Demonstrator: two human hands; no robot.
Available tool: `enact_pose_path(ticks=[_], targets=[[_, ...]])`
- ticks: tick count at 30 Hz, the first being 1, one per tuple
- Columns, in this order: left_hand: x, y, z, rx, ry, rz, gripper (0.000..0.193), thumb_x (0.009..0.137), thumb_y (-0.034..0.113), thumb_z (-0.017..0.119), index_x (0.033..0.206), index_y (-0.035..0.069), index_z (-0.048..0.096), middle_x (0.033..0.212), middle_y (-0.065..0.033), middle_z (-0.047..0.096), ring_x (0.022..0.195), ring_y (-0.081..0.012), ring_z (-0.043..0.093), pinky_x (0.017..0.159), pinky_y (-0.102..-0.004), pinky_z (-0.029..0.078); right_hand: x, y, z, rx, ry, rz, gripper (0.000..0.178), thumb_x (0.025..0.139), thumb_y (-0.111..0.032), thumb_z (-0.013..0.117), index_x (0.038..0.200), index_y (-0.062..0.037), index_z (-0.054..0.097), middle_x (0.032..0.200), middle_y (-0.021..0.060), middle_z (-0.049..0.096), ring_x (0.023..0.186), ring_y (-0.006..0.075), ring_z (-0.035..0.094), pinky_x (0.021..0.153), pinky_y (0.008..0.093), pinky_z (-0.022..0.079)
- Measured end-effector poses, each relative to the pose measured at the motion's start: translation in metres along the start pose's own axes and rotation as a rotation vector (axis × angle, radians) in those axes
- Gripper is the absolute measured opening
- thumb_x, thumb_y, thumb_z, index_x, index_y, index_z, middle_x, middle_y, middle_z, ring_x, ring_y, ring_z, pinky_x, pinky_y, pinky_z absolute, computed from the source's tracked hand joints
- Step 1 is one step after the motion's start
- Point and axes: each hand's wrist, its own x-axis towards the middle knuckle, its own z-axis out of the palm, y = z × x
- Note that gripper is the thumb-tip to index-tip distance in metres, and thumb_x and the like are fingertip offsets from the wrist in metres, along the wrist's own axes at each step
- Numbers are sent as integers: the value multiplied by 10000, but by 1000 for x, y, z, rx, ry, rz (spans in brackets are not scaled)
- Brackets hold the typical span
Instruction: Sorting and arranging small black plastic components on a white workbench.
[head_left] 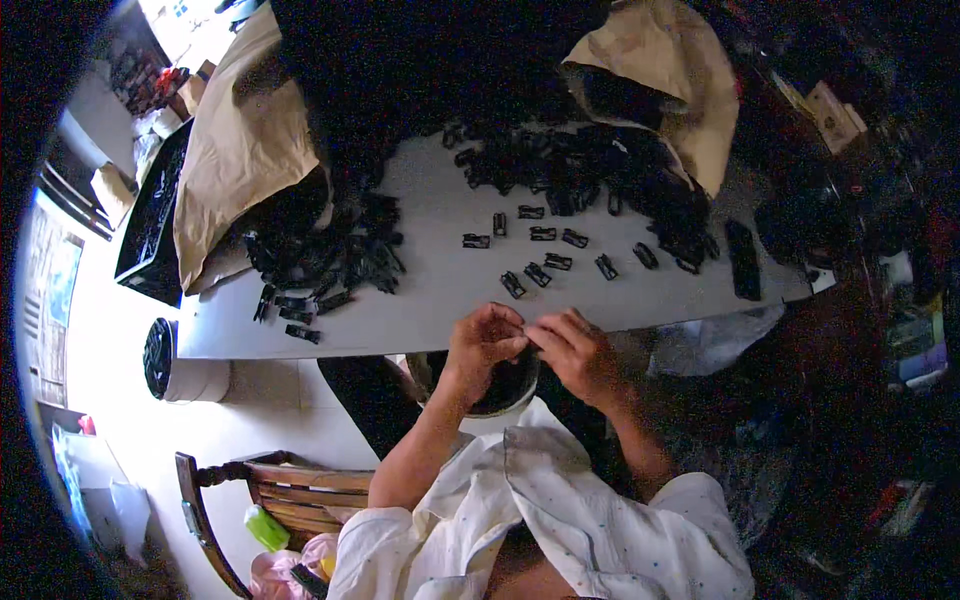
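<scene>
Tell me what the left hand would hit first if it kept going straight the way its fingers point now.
The left hand points its fingers right, toward the right hand. Their fingertips already meet over a small dark piece, barely visible, so it would meet that piece and the right hand's fingers first.

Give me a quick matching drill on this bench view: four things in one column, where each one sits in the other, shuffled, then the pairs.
Things:
1. left hand
2. brown paper bag
3. round white tub
4. wooden chair

Places:
A. on the floor by the white table's left end
B. lower left, behind the person's left arm
C. at the table's near edge, fingertips meeting the right hand over a small black piece too hidden to make out
D. lying on the table's far left, above a heap of black clips

Pairs: 1-C, 2-D, 3-A, 4-B
</scene>
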Motion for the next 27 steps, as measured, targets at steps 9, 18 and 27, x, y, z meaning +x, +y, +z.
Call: enact_pose_path(ticks=[9,18,27], targets=[[-8,-12,1,95,279,318,265,696,-117,549,921,22,529,805,-28,574,757,-100,541,646,-225,445,20,-23,42,329,118,646,259,728,-62,631,956,0,525,825,117,548,657,201,552,599,309,447],[-5,8,-33,697,462,498,246,729,-94,536,938,30,575,916,-58,578,856,-170,538,760,-279,425,50,4,45,-24,279,585,303,667,-86,689,919,5,546,855,146,541,740,316,559,630,377,438],[-5,50,-111,852,754,675,227,677,-126,554,854,12,585,779,-64,518,724,-154,530,630,-238,416,59,11,66,-199,165,557,320,693,-108,676,938,21,515,929,166,468,782,351,531,642,415,434]])
